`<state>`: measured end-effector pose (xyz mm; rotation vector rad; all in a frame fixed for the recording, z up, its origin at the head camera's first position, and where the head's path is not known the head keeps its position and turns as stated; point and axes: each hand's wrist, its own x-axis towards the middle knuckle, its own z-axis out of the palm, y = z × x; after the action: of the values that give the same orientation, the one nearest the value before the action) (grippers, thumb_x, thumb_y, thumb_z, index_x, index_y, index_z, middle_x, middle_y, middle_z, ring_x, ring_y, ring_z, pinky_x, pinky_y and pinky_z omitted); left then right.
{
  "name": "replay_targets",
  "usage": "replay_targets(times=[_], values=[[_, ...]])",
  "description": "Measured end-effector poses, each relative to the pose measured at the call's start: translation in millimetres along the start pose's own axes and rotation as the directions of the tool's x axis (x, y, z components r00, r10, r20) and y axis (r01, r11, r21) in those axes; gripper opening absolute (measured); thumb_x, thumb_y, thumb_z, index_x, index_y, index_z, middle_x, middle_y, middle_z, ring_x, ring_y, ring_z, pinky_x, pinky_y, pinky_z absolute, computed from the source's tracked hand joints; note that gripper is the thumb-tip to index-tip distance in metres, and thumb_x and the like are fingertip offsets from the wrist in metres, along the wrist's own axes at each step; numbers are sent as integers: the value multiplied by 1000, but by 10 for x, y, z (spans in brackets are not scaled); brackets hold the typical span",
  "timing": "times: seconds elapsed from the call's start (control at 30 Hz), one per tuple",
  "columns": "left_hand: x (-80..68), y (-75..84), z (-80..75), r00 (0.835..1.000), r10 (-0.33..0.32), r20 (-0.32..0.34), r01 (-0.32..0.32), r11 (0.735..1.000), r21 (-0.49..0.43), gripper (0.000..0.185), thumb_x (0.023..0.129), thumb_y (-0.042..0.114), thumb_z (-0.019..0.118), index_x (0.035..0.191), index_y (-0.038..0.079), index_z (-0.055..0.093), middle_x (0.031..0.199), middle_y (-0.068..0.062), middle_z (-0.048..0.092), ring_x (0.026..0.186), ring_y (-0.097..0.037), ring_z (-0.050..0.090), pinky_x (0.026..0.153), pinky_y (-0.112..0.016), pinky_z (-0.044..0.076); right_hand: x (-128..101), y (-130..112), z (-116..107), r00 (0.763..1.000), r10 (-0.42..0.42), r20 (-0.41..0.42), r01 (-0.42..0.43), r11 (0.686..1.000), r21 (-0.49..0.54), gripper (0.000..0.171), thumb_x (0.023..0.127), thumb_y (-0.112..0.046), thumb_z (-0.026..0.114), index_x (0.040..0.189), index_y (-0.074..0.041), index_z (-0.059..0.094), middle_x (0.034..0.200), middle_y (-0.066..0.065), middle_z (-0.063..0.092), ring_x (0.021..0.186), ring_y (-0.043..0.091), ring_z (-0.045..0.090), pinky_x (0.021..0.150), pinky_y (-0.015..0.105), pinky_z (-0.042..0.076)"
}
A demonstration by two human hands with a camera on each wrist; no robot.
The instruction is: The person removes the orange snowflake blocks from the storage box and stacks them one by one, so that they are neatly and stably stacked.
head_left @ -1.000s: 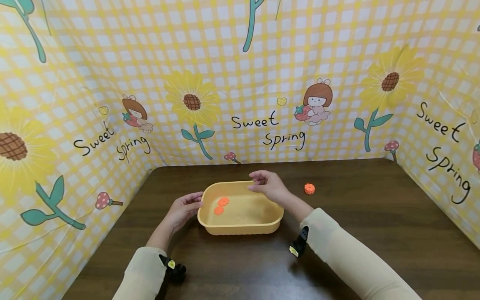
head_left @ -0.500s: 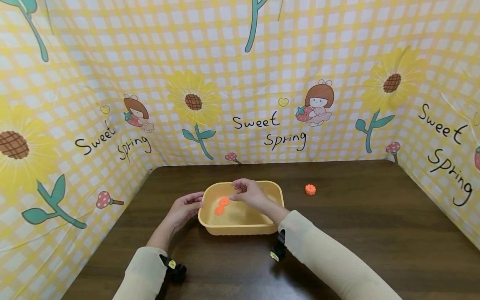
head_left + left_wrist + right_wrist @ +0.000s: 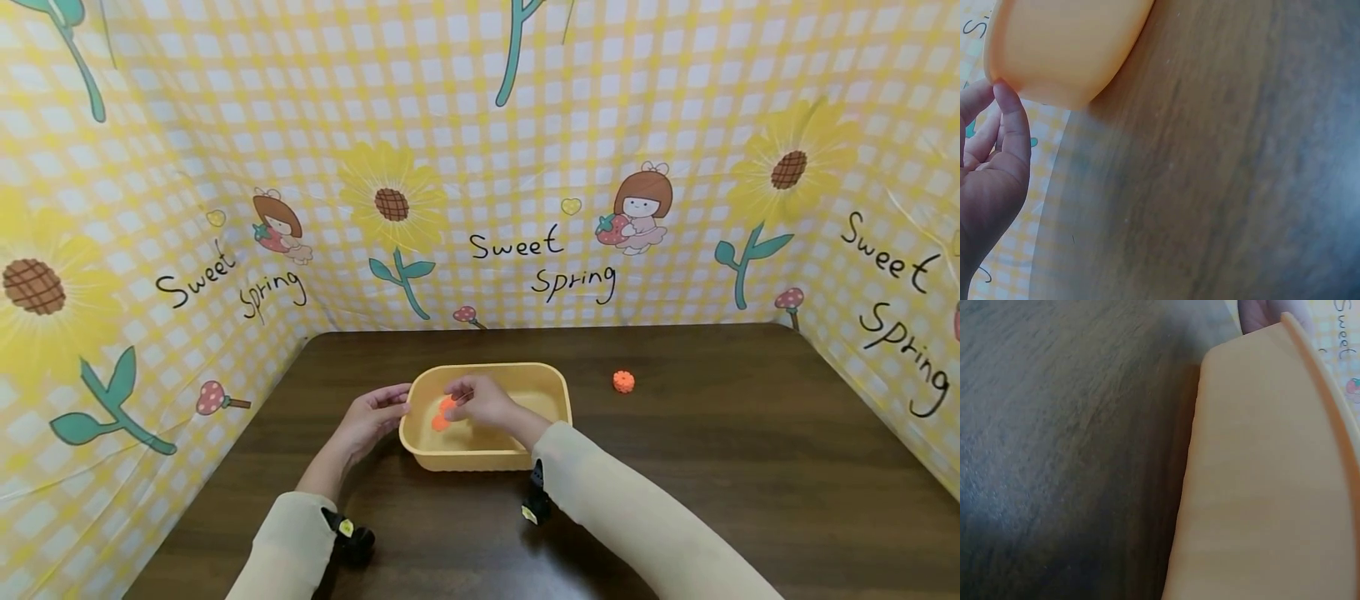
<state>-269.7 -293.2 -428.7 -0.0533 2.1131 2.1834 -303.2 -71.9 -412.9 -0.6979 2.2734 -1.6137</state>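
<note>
A pale yellow plastic basin (image 3: 517, 460) stands upright on the table. At its left end my left hand (image 3: 367, 425) pinches the rim between thumb and fingers, as the left wrist view shows on the basin's outer wall (image 3: 1072, 44). Inside, towards the left, lie two small orange notched discs (image 3: 440, 421), flower-like in outline. My right hand (image 3: 486, 403) is inside the basin at these discs, thumb and fingers apart and partly covering the upper one. Whether it touches that disc cannot be made out. The right wrist view has only the basin's outer side (image 3: 1266, 469) and table.
One more orange notched piece (image 3: 623, 382), seemingly thicker, lies on the dark wooden table (image 3: 712, 433) to the right of the basin. A yellow checked cloth (image 3: 517, 167) hangs behind and along both sides of the table.
My right hand has moved left and down from over the basin's far right rim to the orange discs. My left hand keeps its place at the left rim.
</note>
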Motion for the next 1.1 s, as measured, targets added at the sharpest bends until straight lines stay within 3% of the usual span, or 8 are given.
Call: replay_targets(times=[0.2, 0.37, 0.63, 0.9, 1.1], values=[[2, 1, -6, 999, 27, 24, -26, 1000, -13, 51, 79, 4, 64, 125, -5, 43, 102, -10, 52, 89, -14, 55, 77, -29, 47, 39, -6, 32, 999, 49, 24, -47, 997, -62, 37, 70, -7, 73, 105, -2, 61, 102, 15, 56, 84, 16, 51, 68, 27, 45], [-74, 102, 43, 999, 24, 46, -23, 1000, -12, 49, 81, 0, 60, 126, -8, 40, 102, -11, 51, 89, -14, 55, 78, -29, 47, 77, 17, 65, 997, 66, 47, -61, 993, -98, 36, 70, -5, 73, 102, 0, 60, 99, 13, 57, 85, 15, 50, 71, 26, 44], [-86, 128, 71, 998, 21, 67, -20, 1000, -21, 49, 83, -3, 57, 127, -9, 38, 107, -18, 48, 91, -17, 54, 78, -30, 47, 79, 62, 109, 991, 113, 75, -103, 987, -124, 33, 66, 1, 74, 97, 1, 62, 91, 11, 59, 77, 13, 49, 62, 22, 44], [18, -1, 14, 1000, 18, 26, -17, 999, -27, 47, 81, 0, 61, 124, -6, 44, 104, -13, 51, 89, -16, 55, 76, -30, 48, 88, 27, 130, 994, 62, 94, -35, 962, -271, 36, 64, -4, 77, 97, -1, 64, 90, 11, 59, 76, 11, 48, 67, 21, 41], [15, -14, 13, 1000, 18, 11, -18, 1000, -3, 47, 81, 2, 61, 124, -5, 44, 106, -14, 50, 91, -17, 55, 79, -31, 47, 102, 27, 169, 995, 20, 100, 17, 933, -360, 35, 64, -6, 78, 97, -4, 66, 87, 7, 61, 73, 7, 48, 66, 18, 40]])
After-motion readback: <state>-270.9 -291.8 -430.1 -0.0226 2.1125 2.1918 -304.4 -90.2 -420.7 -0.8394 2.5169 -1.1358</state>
